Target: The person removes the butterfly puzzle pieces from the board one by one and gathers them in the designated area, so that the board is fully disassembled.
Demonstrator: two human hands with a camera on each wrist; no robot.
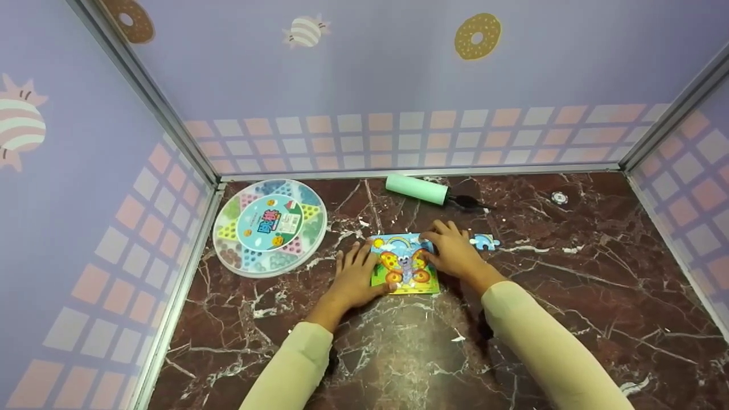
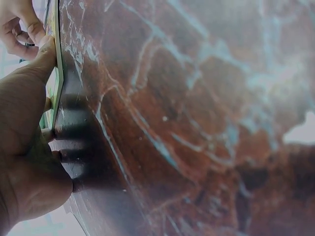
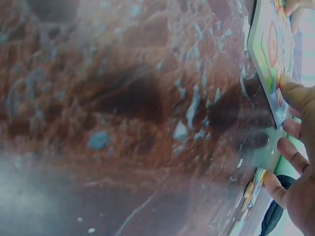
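Note:
A small butterfly jigsaw board (image 1: 405, 266) lies flat on the dark marble table (image 1: 569, 296). My left hand (image 1: 357, 267) rests flat against the board's left edge, thumb on its lower left corner. In the left wrist view that thumb (image 2: 47, 54) presses the board's rim (image 2: 55, 78). My right hand (image 1: 450, 246) lies over the board's upper right corner with its fingers loosely bent. The right wrist view shows its thumb (image 3: 294, 91) on the board (image 3: 269, 44) and the other fingers spread. A loose blue puzzle piece (image 1: 486, 242) lies just right of the right hand.
A round Chinese-checkers tray (image 1: 270, 226) sits at the back left. A mint-green lint roller (image 1: 417, 189) lies behind the puzzle, and a small white disc (image 1: 559, 197) at the back right. Purple patterned walls (image 1: 364, 85) close in three sides.

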